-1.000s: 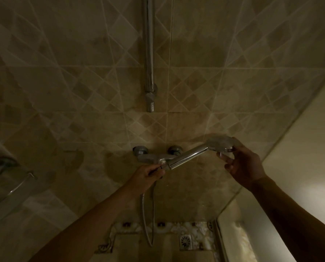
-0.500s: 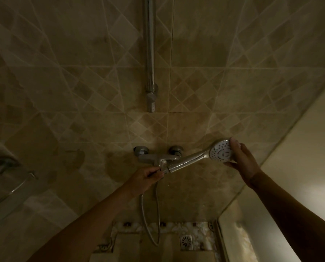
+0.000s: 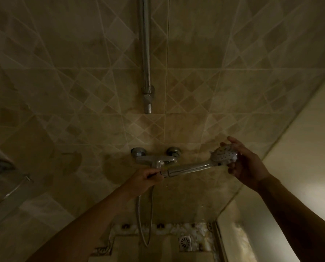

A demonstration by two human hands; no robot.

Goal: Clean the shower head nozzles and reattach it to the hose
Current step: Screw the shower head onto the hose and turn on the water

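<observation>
Here, nearest you, both forearms reach up and away from the camera into the dim stall, and your two hands are set well apart, one at each end of the handheld shower head (image 3: 201, 165). Your left hand (image 3: 145, 181) is curled round the base of the handle, right where the handle meets the hose (image 3: 142, 220); your fingers hide the joint, so I cannot tell whether the nut is already threaded on. The hose hangs down from under that fist, loops low and rises again toward the mixer. Your right hand (image 3: 247, 163) cups the spray face (image 3: 224, 155) from the far side, thumb reaching over its upper rim, fingers curled beneath it.

The relation that matters: the handle's long axis runs nearly level, from your left fist at lower left up to the spray face at upper right, so the nozzles sit at your right hand and the coupling at your left. Whichever step comes next, my guess is that the left hand steadies while the right rubs the nozzles, or the right holds the head while the left turns the nut.

Just behind the handle sits the chrome mixer tap (image 3: 155, 157) on the tiled wall (image 3: 82, 91), with the riser rail (image 3: 146, 53) straight above it. Down below, the floor drain (image 3: 185, 242) shows beside the glass panel's edge.
</observation>
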